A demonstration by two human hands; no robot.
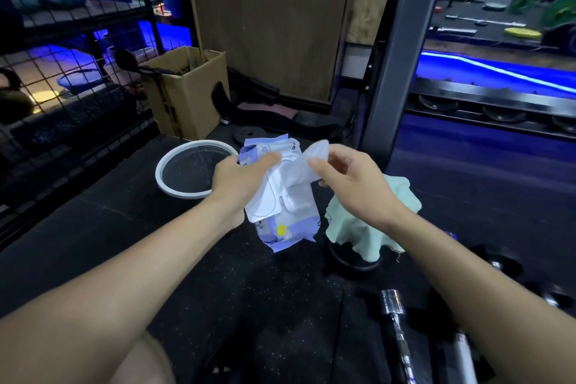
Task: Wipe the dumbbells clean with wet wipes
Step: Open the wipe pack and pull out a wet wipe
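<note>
There is one view only, from a wide-angle camera on the person's head, tilted forward and down over both forearms. It sits close above the dark floor (249,274), facing the cardboard box (187,93) beyond it.

bowl (174,188) left, green cloth (396,196) right

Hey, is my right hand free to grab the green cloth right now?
Probably not yet: the right hand is pinching a wipe out of the pack. The green cloth lies uncovered just beneath it, so nothing else blocks it.
</note>
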